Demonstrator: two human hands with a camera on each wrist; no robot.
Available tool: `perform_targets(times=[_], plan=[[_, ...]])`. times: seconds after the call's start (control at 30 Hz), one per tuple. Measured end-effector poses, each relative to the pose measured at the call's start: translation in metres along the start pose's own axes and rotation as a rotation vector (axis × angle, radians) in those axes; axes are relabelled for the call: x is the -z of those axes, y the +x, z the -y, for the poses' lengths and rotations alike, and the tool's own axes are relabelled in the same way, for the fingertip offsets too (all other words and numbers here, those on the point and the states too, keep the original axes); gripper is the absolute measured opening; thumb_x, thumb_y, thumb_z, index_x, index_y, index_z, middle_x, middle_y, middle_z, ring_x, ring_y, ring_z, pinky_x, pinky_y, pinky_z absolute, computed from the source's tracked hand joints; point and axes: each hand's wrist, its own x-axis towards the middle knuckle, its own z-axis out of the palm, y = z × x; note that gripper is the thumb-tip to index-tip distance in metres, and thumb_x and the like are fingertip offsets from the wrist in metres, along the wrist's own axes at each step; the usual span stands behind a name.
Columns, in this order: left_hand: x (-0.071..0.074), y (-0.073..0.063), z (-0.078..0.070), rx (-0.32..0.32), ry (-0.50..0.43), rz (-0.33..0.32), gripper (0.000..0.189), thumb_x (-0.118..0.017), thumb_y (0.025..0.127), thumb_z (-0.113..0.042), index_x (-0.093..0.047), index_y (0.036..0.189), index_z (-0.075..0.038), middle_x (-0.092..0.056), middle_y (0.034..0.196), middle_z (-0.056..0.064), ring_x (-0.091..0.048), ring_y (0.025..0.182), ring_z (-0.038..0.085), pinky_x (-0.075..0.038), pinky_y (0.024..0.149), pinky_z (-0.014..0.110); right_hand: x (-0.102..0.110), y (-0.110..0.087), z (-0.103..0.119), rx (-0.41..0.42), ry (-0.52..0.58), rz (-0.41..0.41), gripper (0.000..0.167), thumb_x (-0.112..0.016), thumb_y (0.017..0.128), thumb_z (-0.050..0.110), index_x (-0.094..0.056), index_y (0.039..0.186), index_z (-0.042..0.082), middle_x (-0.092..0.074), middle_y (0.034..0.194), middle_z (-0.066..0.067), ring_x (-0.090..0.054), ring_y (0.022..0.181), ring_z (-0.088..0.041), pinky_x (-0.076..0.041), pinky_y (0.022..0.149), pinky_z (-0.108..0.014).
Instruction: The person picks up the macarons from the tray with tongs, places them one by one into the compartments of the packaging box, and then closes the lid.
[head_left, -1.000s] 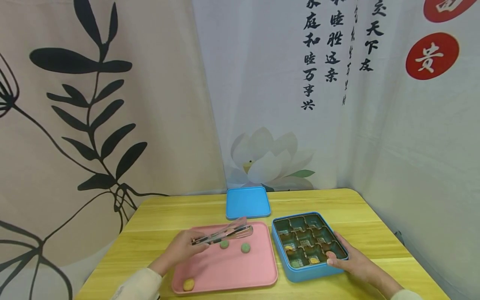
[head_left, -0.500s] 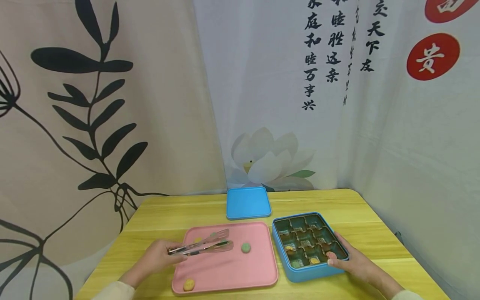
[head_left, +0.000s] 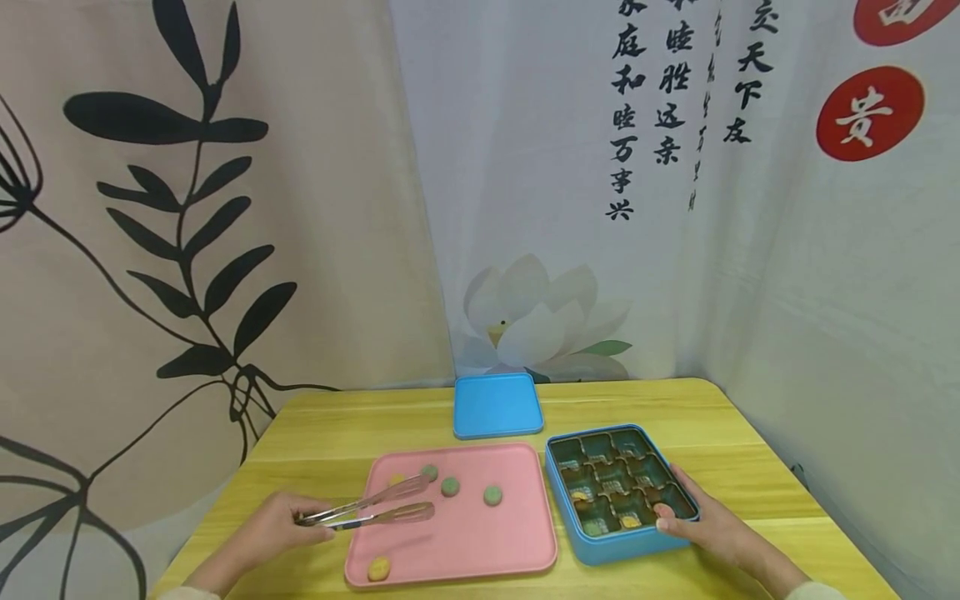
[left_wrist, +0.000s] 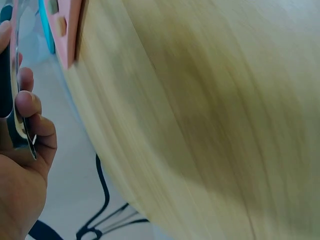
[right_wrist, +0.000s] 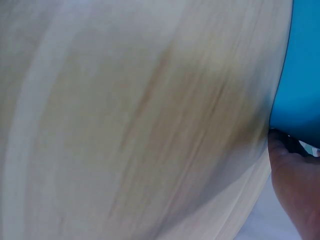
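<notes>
**Tongs poised over a pink tray of small round pieces**

The left hand curls its fingers round silver metal tongs with pale tips, their arms apart and holding nothing, above the left part of a flat pink rectangular tray. The right hand grips the near right corner of a blue, nine-compartment box.

On the tray, three round green pieces and two yellow ones look light; their softness is uncertain. A gentle pinch across opposite sides seems safest.
</notes>
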Motion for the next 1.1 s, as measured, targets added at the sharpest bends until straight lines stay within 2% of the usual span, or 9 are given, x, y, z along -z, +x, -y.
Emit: perform_targets(times=[0.07, 0.17, 0.33, 0.43, 0.6, 0.73, 1.1], plan=[[0.004, -0.006, 0.001, 0.004, -0.012, 0.014, 0.029, -0.079, 0.086, -0.024, -0.076, 0.107, -0.005, -0.069, 0.084, -0.002, -0.053, 0.067, 0.006, -0.046, 0.055, 0.025, 0.0, 0.0, 0.0, 0.004, -0.002, 0.0, 0.099, -0.067, 0.095, 0.036, 0.003, 0.158, 0.004, -0.006, 0.155, -0.039, -0.025, 0.135, -0.06, -0.035, 0.096, -0.068], [0.01, -0.015, 0.004, 0.014, -0.032, 0.036, 0.026, -0.078, 0.086, -0.022, -0.077, 0.106, -0.005, -0.068, 0.082, -0.002, -0.053, 0.068, 0.006, -0.046, 0.056, 0.025, 0.001, 0.0, -0.001, 0.005, -0.007, 0.001, 0.099, -0.067, 0.095, 0.036, 0.003, 0.158, 0.004, -0.007, 0.155, -0.038, -0.016, 0.138, -0.06, -0.034, 0.096, -0.068], [0.02, -0.029, 0.011, 0.046, -0.053, 0.077, 0.023, -0.078, 0.085, -0.02, -0.077, 0.102, -0.005, -0.068, 0.082, -0.001, -0.051, 0.066, 0.006, -0.043, 0.055, 0.025, 0.002, 0.001, -0.001, -0.001, -0.012, 0.006, 0.099, -0.066, 0.095, 0.037, 0.003, 0.158, 0.005, -0.007, 0.155, -0.038, -0.014, 0.138, -0.06, -0.035, 0.095, -0.068], [0.026, -0.037, 0.015, 0.082, -0.059, 0.096, 0.022, -0.079, 0.085, -0.019, -0.077, 0.102, -0.005, -0.07, 0.087, 0.002, -0.052, 0.068, 0.007, -0.043, 0.057, 0.025, 0.002, 0.0, -0.001, -0.003, -0.01, 0.009, 0.098, -0.066, 0.096, 0.037, 0.004, 0.158, 0.005, -0.005, 0.155, -0.038, -0.013, 0.138, -0.06, -0.035, 0.095, -0.069], [0.036, -0.05, 0.018, 0.13, -0.071, 0.124, 0.026, -0.078, 0.086, -0.019, -0.076, 0.103, 0.0, -0.072, 0.1, 0.013, -0.057, 0.076, 0.007, -0.047, 0.063, 0.025, 0.002, 0.0, 0.0, 0.002, 0.002, 0.01, 0.098, -0.065, 0.096, 0.036, 0.004, 0.158, 0.005, -0.004, 0.155, -0.038, -0.012, 0.138, -0.06, -0.034, 0.096, -0.069], [0.042, -0.056, 0.019, 0.16, -0.076, 0.148, 0.029, -0.078, 0.086, -0.022, -0.076, 0.103, 0.0, -0.072, 0.102, 0.014, -0.059, 0.081, 0.007, -0.048, 0.066, 0.026, 0.002, 0.0, 0.0, 0.003, 0.013, 0.013, 0.098, -0.065, 0.096, 0.036, 0.004, 0.158, 0.005, -0.003, 0.156, -0.037, -0.011, 0.138, -0.06, -0.033, 0.096, -0.069], [0.042, -0.059, 0.029, 0.112, -0.147, 0.205, 0.023, -0.074, 0.089, -0.016, -0.075, 0.103, 0.002, -0.073, 0.093, 0.009, -0.058, 0.077, 0.007, -0.047, 0.065, 0.026, 0.001, -0.001, 0.002, 0.016, 0.009, 0.0, 0.098, -0.066, 0.096, 0.035, 0.003, 0.158, 0.003, -0.005, 0.156, -0.038, -0.012, 0.138, -0.06, -0.032, 0.097, -0.069]])
